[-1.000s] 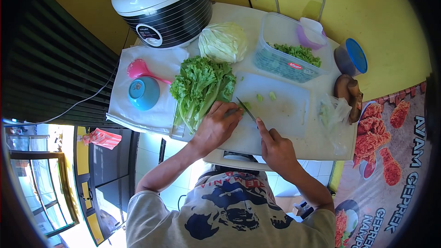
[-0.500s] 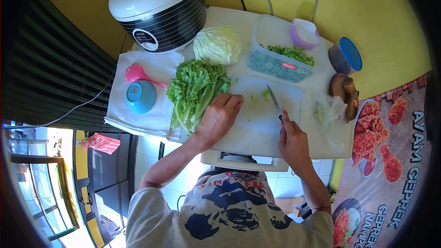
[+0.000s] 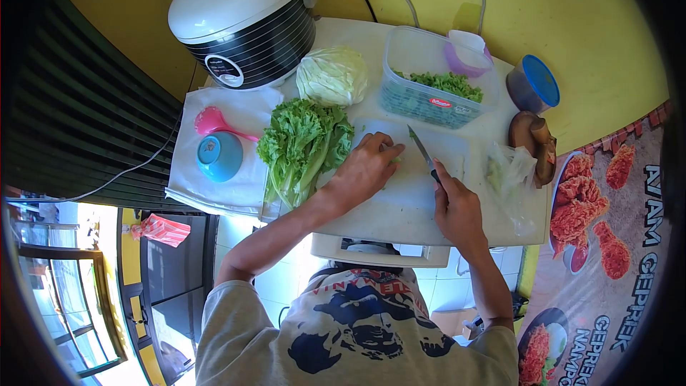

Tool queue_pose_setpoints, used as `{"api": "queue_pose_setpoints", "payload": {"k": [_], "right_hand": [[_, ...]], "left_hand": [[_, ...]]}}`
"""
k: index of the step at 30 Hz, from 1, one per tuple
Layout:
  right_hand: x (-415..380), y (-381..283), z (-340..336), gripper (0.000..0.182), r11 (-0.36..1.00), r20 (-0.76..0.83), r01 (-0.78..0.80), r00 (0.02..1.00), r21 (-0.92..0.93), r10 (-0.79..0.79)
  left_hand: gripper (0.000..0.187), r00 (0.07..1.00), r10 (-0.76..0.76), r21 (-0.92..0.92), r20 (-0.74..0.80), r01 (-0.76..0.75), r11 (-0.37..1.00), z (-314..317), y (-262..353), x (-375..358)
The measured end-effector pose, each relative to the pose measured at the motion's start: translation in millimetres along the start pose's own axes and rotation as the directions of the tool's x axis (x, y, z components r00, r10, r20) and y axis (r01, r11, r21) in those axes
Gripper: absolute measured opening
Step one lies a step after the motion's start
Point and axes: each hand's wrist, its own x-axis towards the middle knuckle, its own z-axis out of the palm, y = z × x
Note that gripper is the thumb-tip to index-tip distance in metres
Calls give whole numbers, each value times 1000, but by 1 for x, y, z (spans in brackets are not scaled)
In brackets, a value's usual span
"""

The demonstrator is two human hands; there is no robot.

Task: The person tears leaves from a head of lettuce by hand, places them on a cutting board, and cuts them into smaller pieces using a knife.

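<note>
My right hand (image 3: pixel 457 204) grips the dark handle of a knife (image 3: pixel 421 149), its blade pointing up and left over the white cutting board (image 3: pixel 418 193). A bit of green clings near the blade's tip. Just left of the blade, my left hand (image 3: pixel 368 166) is closed, its bent fingers over small green lettuce pieces (image 3: pixel 396 159) on the board, mostly hidden by the fingers. A leafy head of lettuce (image 3: pixel 304 146) lies to the left of that hand, partly on the board. Behind it rests a pale cabbage (image 3: pixel 332 76).
A clear plastic container (image 3: pixel 429 111) holds cut greens behind the board. At the back left stands a rice cooker (image 3: pixel 246 25). A blue bowl (image 3: pixel 219 156) and pink ladle (image 3: pixel 212 121) lie left; a plastic bag (image 3: pixel 511 175) and blue-lidded tub (image 3: pixel 534 84) are at right.
My left hand has moved right, from beside the lettuce head onto the small pieces near the knife. The knife has shifted slightly left with my right hand. The view has shifted a little.
</note>
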Motion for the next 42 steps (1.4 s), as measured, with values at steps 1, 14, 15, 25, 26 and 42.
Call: {"api": "queue_pose_setpoints", "payload": {"k": [1, 14, 15, 25, 26, 42], "right_hand": [[0, -1, -1, 52, 1000, 16, -2, 1000, -10, 2], [-13, -6, -16, 47, 990, 27, -4, 1000, 141, 1], [-12, -6, -18, 46, 990, 21, -9, 1000, 143, 6], [-11, 0, -18, 42, 1000, 0, -8, 1000, 3, 8], [-10, 0, -20, 42, 1000, 11, -17, 1000, 4, 17], [-7, 21, -55, 39, 907, 194, -205, 971, 368, 141]], "left_hand": [[35, 1000, 13, 5, 11, -13, 1000, 2, -3, 1], [43, 960, -277, -277, 33, 275, 921, -5, 0, 12], [43, 960, -278, -274, 47, 280, 920, -5, -2, 14], [41, 957, -275, -207, 97, 290, 935, -3, -1, 23], [39, 958, -274, -190, 91, 286, 939, -3, 1, 24], [17, 996, -69, -284, 58, 83, 955, 13, -5, 27]]}}
